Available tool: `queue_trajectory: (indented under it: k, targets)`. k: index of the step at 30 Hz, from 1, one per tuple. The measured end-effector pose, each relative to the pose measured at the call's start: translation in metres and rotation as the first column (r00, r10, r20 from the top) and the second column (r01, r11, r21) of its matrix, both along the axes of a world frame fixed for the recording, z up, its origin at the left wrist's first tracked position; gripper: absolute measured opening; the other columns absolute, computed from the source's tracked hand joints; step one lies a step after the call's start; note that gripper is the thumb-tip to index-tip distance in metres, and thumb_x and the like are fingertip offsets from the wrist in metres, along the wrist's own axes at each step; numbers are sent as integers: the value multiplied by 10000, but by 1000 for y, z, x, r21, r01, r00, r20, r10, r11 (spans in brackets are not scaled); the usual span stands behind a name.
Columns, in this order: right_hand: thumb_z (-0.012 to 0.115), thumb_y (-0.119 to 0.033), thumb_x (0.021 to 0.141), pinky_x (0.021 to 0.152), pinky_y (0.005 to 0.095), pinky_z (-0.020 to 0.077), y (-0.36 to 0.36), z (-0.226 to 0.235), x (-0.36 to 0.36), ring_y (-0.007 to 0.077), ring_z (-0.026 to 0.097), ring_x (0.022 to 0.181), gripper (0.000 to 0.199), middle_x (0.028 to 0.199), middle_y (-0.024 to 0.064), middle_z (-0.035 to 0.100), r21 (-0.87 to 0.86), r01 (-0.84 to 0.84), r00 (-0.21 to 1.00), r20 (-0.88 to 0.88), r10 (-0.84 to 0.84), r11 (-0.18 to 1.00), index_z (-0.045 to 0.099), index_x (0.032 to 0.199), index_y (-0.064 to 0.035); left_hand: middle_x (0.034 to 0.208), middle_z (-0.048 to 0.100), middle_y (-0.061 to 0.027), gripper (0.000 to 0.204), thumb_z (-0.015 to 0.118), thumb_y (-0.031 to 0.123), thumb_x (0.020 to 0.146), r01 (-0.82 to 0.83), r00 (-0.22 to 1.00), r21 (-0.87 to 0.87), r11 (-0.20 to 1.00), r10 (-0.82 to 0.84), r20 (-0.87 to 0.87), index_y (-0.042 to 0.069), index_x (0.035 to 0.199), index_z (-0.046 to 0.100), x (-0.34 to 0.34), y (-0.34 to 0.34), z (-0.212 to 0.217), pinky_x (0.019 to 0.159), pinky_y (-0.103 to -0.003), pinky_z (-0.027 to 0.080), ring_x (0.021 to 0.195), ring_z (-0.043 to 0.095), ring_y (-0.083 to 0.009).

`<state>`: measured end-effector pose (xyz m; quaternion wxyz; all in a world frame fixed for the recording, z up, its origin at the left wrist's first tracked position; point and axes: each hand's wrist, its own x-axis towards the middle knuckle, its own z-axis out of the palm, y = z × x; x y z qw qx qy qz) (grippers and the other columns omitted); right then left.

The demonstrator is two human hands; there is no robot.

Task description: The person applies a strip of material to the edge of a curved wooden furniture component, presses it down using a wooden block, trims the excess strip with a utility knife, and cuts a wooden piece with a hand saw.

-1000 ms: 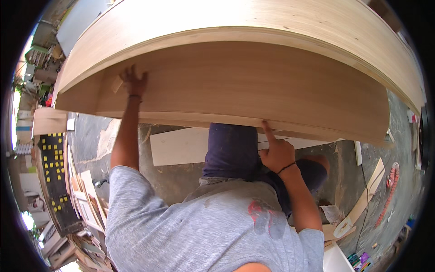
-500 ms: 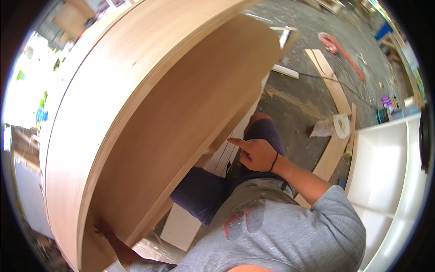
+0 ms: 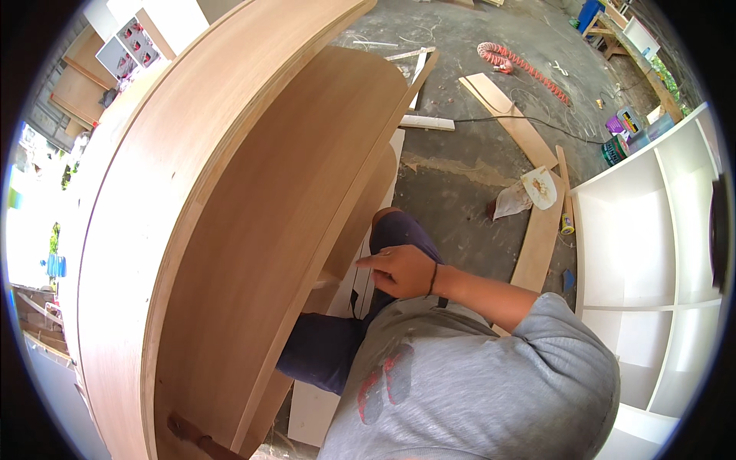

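Note:
A large curved plywood piece [image 3: 253,192], with a broad bent outer face and recessed panels, fills the left side. My left hand [image 3: 182,428] reaches into its lower recess and touches or nearly touches the inner panel; it is in shade and its fingers are not distinct. My right hand [image 3: 400,271] is raised over my lap beside the inner wooden edge. Its index finger is stretched toward the wood, while the other fingers curl loosely. I see nothing held in it. Below that hand lies a white board [image 3: 358,287] with dark lines.
White shelving [image 3: 622,308] stands at the right. Plywood strips [image 3: 537,253] lie on the concrete floor, with a whitish container [image 3: 539,188] on one. A dark cable [image 3: 529,117] and a coiled red hose [image 3: 529,73] lie farther off. Paint cans [image 3: 615,149] stand near the shelving.
The whole view has shifted, so the floor items and my right hand appear farther left. My left hand appears lower in the recess. My right index finger stays stretched out.

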<state>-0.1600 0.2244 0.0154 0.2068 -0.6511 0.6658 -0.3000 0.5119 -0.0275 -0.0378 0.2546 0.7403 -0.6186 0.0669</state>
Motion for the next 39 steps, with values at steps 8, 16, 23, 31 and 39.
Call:
queue_trajectory:
  k: [8, 16, 23, 31, 39]
  targets:
    - [637, -233, 818, 869, 408, 449, -35, 22, 44, 366, 532, 1054, 575, 1167, 190, 540, -363, -54, 976, 178, 127, 930, 421, 1299, -3, 1296, 445, -187, 459, 512, 173, 898, 838, 258, -28, 545, -441, -860, -2, 1300, 377, -449, 156, 67, 995, -384, 358, 1214, 427, -309]
    - [606, -181, 817, 801, 383, 476, -19, 29, -54, 334, 594, 941, 428, 1077, 175, 579, -20, 253, 963, 101, -249, 967, 501, 1201, -24, 1204, 483, -126, 508, 623, 174, 847, 944, -149, -52, 325, 282, -948, 38, 1265, 368, -546, 187, 53, 953, -346, 405, 1105, 501, -238]
    - [564, -47, 749, 804, 414, 473, -59, 29, -278, 312, 507, 1009, 232, 962, 107, 563, -236, 422, 671, -568, -477, 875, 583, 976, -88, 1274, 497, -156, 399, 479, 239, 944, 662, -630, -53, 748, 517, -579, 11, 1267, 427, -536, 160, -14, 995, -394, 414, 1196, 475, -281]
    - [584, -65, 750, 776, 376, 521, -96, 26, -309, 246, 537, 1000, 226, 978, 59, 561, -75, 289, 543, -808, -228, 954, 599, 972, -107, 1239, 541, -135, 393, 535, 198, 913, 558, -661, -96, 824, 372, -652, 11, 1251, 459, -537, 152, -4, 993, -366, 422, 1177, 508, -254]
    - [514, -81, 789, 749, 377, 531, -111, 22, -302, 246, 552, 1003, 209, 1020, 83, 567, 108, 274, 464, -885, -33, 956, 581, 985, -56, 1244, 536, -149, 378, 527, 165, 911, 561, -650, -72, 825, 384, -656, -10, 1239, 462, -537, 151, -1, 1001, -374, 426, 1200, 486, -278]
